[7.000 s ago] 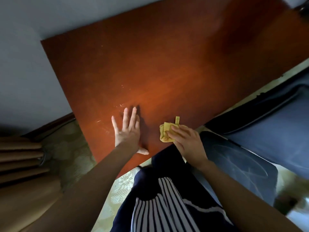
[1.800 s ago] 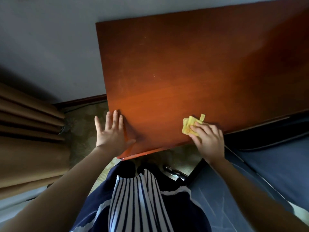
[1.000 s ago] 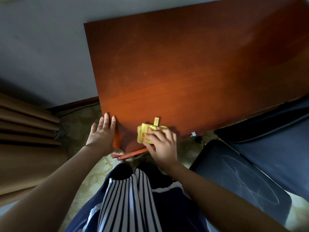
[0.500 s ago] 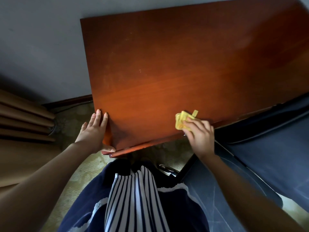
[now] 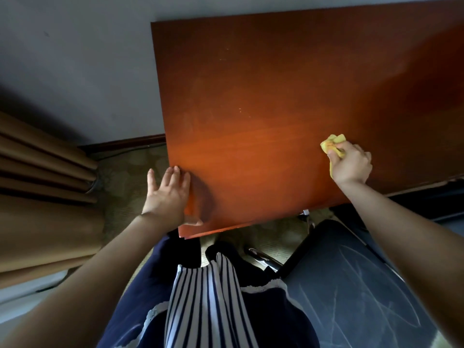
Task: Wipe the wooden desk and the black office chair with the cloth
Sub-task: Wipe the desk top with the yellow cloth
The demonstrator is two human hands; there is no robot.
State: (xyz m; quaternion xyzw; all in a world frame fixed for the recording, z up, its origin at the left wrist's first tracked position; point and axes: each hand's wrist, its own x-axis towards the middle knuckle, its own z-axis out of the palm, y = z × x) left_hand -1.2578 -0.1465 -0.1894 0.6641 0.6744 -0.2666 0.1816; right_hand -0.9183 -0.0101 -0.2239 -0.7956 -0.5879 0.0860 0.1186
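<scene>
While red-brown bench (image 5: 276, 96) gleams beside curtain (image 5: 42, 172), right hand (image 5: 350, 164) fingers clutch yellow cloth (image 5: 331, 144), now farther right; left hand (image 5: 168, 194) splayed flat at bench corner.

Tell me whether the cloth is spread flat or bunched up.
Bunched up. The yellow cloth is a crumpled wad in the right hand, pressed on the wooden desk; only lumpy folds poke past the fingers.

Both forearms are bare, no sleeves in view. The person wears a navy garment (image 5: 263, 315) with a white panel of thin dark vertical stripes (image 5: 206, 305) down the front, and white scalloped trim (image 5: 261, 287).
</scene>
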